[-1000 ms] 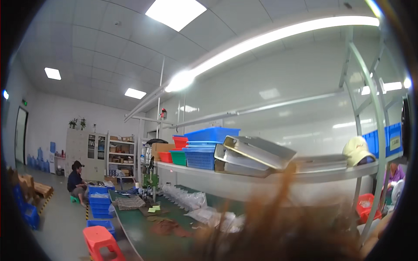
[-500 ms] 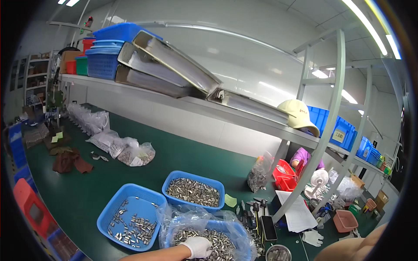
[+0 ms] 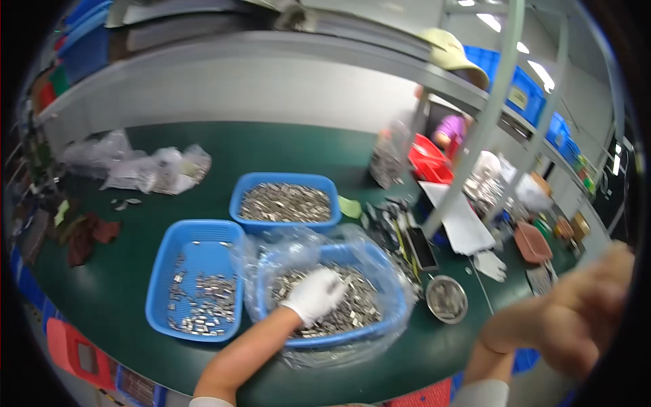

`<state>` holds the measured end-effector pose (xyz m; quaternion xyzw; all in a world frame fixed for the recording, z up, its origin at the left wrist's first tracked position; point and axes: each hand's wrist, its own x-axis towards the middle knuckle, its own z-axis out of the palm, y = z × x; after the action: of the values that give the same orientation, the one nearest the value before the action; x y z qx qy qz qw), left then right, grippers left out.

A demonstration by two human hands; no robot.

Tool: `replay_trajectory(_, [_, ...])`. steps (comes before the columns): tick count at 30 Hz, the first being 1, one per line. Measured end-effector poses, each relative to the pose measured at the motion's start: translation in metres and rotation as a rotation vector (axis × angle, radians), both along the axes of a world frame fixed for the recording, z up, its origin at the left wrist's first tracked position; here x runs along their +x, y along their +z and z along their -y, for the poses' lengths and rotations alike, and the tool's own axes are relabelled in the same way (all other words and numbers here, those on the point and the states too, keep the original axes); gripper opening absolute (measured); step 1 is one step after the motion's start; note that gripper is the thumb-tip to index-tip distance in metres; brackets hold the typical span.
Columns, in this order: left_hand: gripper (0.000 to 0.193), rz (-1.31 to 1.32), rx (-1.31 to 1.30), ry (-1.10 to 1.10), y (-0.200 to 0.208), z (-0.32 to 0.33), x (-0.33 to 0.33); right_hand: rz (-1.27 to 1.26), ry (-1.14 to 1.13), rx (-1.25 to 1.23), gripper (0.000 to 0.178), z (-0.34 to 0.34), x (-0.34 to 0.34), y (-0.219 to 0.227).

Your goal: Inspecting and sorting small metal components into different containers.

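Note:
My left hand, in a white glove, rests on small metal cylinders heaped in a blue basket lined with a clear plastic bag. Its fingers curl down among the pieces, hiding whatever they may hold. Left of it stands a second blue basket, partly covered with similar parts. A third blue basket, behind, is filled with them. My right hand, bare, is raised at the right edge, away from the table. Motion smears its fingers. The steel bowl holding metal pieces is the nearest thing below it.
Bags of parts lie at the back left, and another bag stands near the shelf post. Tools, a phone, papers and a loose glove are to the right. A person's purple sleeve shows beyond.
The view has tilted down, bringing the baskets higher in the picture. My right hand has come into view, raised at the right. My left hand remains in the lined basket.

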<state>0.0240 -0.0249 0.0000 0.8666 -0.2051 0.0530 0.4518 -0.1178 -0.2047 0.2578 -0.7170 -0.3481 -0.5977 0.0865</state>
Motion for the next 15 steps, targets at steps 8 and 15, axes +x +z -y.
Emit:
replay_trajectory(8, [0.015,-0.319,-0.751,-0.042,0.006,-0.005,-0.003,-0.800,0.123,-0.005,0.067,-0.025,0.121,-0.183])
replay_trajectory(15, [0.020,-0.345,-0.681,0.012,0.012,-0.018,-0.014,-0.758,0.246,-0.005,0.049,-0.048,0.136,-0.223])
